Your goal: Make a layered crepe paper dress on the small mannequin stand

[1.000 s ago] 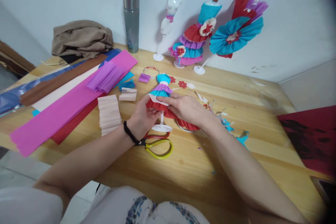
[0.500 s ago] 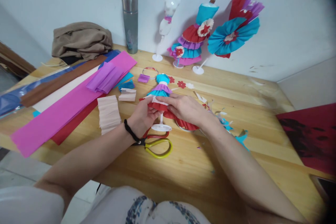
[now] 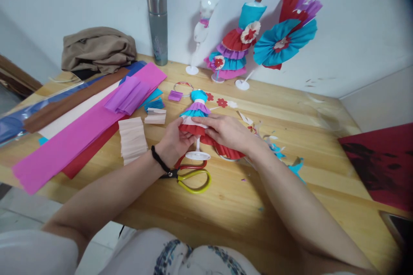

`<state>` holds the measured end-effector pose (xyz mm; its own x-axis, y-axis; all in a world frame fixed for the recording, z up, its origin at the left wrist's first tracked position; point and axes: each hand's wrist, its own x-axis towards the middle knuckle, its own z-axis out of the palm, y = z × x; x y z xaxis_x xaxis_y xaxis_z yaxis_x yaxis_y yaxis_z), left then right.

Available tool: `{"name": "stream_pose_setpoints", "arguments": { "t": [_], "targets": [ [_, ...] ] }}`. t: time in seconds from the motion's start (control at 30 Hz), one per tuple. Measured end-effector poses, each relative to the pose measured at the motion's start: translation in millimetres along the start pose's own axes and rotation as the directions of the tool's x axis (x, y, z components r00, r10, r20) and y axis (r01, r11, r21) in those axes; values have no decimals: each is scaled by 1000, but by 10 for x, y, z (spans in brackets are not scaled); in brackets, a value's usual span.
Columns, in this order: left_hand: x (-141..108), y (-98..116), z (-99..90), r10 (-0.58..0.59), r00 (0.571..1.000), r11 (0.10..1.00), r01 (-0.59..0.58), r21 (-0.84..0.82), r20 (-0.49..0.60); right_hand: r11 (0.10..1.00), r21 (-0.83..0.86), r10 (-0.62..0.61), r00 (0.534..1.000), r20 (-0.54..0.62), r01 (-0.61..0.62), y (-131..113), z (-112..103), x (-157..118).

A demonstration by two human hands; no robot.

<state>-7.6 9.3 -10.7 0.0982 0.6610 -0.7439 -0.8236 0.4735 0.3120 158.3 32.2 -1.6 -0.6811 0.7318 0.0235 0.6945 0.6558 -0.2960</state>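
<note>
A small mannequin (image 3: 198, 96) in tiered crepe paper stands upright before me, with turquoise, purple and white layers above a red crepe paper strip (image 3: 195, 129). My left hand (image 3: 174, 139) grips the skirt's left side, thumb on the front and fingers curled underneath. From the other side, my right hand (image 3: 229, 132) presses its fingers over the white and red layers, its thumb hidden. More red pleated paper (image 3: 230, 152) trails out under my right hand. Below the skirt show the white stand base (image 3: 198, 155) and scissors (image 3: 196, 181) with red and yellow handles.
Crepe paper strips (image 3: 90, 131) and cream pieces (image 3: 133, 139) lie at left. Along the wall stand a flask (image 3: 158, 30) and three mannequins, one bare (image 3: 206, 8), two dressed (image 3: 237, 47). Paper flowers (image 3: 222, 102) and blue scraps (image 3: 297, 169) lie beyond and right.
The red end that stuck out left of my left thumb no longer shows there. My right fingers have shifted slightly on the skirt; the view has moved a little.
</note>
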Motion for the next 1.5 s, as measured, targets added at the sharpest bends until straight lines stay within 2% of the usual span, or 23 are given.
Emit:
{"name": "stream_pose_setpoints", "arguments": {
  "t": [0.13,0.23,0.4,0.5,0.63,0.77,0.87,1.0,1.13,1.2,1.33,1.43,1.5],
  "targets": [
    [-9,25,20,13,999,999,-11,42,-35,990,140,26,999,-40,-21,39,2,-21],
    [-18,48,38,15,999,997,-12,72,-46,945,314,122,990,-67,-95,84,7,-39],
    [-13,66,45,34,998,996,-29,82,-59,767,619,281,956,-86,-170,153,29,-74],
    [-14,70,41,42,997,997,-37,73,-60,664,714,377,924,-64,-221,179,48,-95],
    [-49,75,43,38,998,997,-35,72,-46,618,740,467,882,-71,-267,181,68,-106],
    [-116,80,59,44,999,994,-45,98,16,604,742,479,877,-44,-293,128,66,-109],
    [-152,72,57,68,994,988,-79,131,86,560,773,485,874,-15,-298,68,59,-121],
    [-164,34,11,110,964,959,-167,230,243,470,828,508,861,31,-306,10,61,-144],
    [-167,-13,-18,149,914,873,-301,385,377,359,882,539,839,70,-304,-16,81,-165],
    [-162,-29,-3,176,907,835,-343,430,382,323,899,543,836,80,-296,-26,87,-179],
    [-124,-44,46,239,918,815,-366,448,316,284,921,540,839,75,-265,-53,79,-205],
    [-90,-43,51,229,940,843,-321,431,252,210,940,569,815,106,-269,-81,68,-202],
    [-80,-36,41,166,964,899,-235,370,208,151,946,595,791,144,-286,-101,60,-189]
  ]
}}
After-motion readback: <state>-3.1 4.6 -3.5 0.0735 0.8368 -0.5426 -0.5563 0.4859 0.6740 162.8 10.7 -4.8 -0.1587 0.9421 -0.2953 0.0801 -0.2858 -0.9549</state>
